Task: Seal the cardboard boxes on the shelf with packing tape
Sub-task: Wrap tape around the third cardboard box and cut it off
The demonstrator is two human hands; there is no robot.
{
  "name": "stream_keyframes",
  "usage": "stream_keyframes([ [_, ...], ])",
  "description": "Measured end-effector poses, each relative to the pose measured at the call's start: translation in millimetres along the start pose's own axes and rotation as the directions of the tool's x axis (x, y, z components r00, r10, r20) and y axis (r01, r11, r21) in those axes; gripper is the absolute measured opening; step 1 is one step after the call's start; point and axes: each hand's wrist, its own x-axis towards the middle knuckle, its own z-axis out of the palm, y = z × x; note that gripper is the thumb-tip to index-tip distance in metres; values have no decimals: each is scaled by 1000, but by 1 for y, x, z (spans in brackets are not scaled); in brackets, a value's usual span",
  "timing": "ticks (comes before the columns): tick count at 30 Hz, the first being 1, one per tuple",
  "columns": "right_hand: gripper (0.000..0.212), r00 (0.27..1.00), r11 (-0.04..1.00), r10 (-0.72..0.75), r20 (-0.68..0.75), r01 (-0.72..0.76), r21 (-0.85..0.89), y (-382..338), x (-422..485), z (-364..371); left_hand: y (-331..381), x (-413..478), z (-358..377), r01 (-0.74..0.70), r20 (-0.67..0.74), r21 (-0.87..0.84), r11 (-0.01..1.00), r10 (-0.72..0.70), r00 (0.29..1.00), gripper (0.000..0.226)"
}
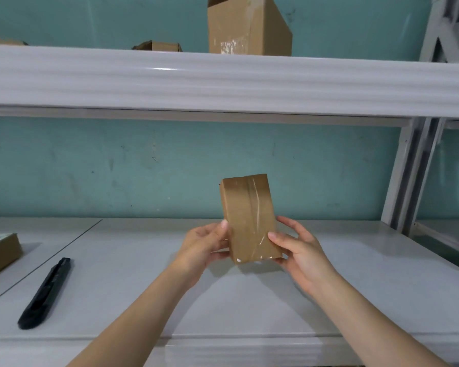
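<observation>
A small brown cardboard box (247, 213) stands on end in the air above the white shelf (355, 274), with a strip of clear tape running down its facing side. My left hand (202, 247) grips its lower left edge, thumb on the front. My right hand (297, 247) grips its lower right corner, thumb pressed on the tape near the bottom. No tape roll is in view.
A black utility knife (47, 292) lies on the shelf at the left. Part of another cardboard box (0, 254) shows at the left edge. On the upper shelf (223, 83) stand a tall open box (247, 25) and a low flat box (159, 46). Shelf uprights (414, 165) rise at right.
</observation>
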Motion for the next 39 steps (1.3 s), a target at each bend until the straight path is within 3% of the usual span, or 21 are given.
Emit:
stream_keyframes([
  [3, 69, 999, 997, -28, -25, 26, -75, 3, 0, 8, -1, 1, -1, 45, -3, 55, 997, -45, 999, 51],
  [6, 72, 996, 993, -90, -18, 88, -82, 3, -2, 13, -6, 3, -1, 37, 32, -39, 999, -35, 999, 34],
  [9, 33, 985, 976, -150, 79, 161, -150, 2, -4, 15, -8, 7, 6, 17, -147, -1, 1000, -17, 989, 23],
  [11, 24, 984, 967, -161, 69, 172, -188, 1, -3, 14, -5, 7, 12, 10, -191, 5, 1000, -9, 982, 25],
  [15, 36, 988, 987, -130, 81, 137, -86, 1, -1, 12, 5, 1, 21, 96, -38, 55, 994, -94, 995, 58],
  [21, 44, 986, 990, -48, 158, 68, -124, 4, 0, 9, -3, 6, 21, 200, -4, -97, 975, -202, 979, 114],
  [24, 41, 991, 992, -1, 131, 17, -126, 3, -1, 11, -3, 5, 22, 242, -7, -109, 964, -244, 970, 133],
  [26, 31, 992, 993, 54, 118, -42, -107, -3, 1, 10, 5, 6, 18, 276, -86, -65, 959, -281, 956, 123],
  [28, 24, 975, 982, 175, 136, -163, -98, -11, 4, 6, 16, 9, 3, 239, -196, -80, 968, -251, 948, 93],
  [32, 19, 924, 921, 365, 116, -340, -191, -14, 11, 1, 22, -1, -13, 220, -146, -42, 975, -224, 964, 26],
  [35, 17, 964, 914, 260, 61, -226, -336, 2, 9, 10, 11, -16, -10, 203, -208, 196, 959, -162, 965, 16],
  [39, 18, 995, 940, 100, 16, -89, -329, 8, 5, 18, 7, -26, -6, 190, -271, 200, 961, -133, 953, 17],
])
